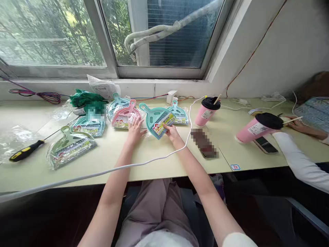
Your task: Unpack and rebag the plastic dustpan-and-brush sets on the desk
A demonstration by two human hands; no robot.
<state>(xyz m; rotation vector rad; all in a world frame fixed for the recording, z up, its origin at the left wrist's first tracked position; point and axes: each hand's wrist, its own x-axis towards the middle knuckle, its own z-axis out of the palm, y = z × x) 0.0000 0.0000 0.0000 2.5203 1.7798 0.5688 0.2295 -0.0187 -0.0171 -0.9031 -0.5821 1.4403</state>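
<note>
My right hand (172,133) grips the lower right edge of a teal dustpan-and-brush set (154,115), thumb on its printed card, and holds it tilted over the table. My left hand (135,128) lies with fingers spread at the right side of a pink dustpan set (122,116) in clear wrapping. Behind are a light-blue wrapped dustpan set (117,103) and another teal one (179,115). To the left lie a wrapped green dustpan set (73,145) and a further teal one (88,127).
A white cable (151,160) crosses over my forearms. Two pink cups (204,113) (253,128) with black lids and a blurred dark phone-like object (205,144) stand or lie to the right. A screwdriver (28,150) lies left. Another person's sleeve (298,157) reaches in at right.
</note>
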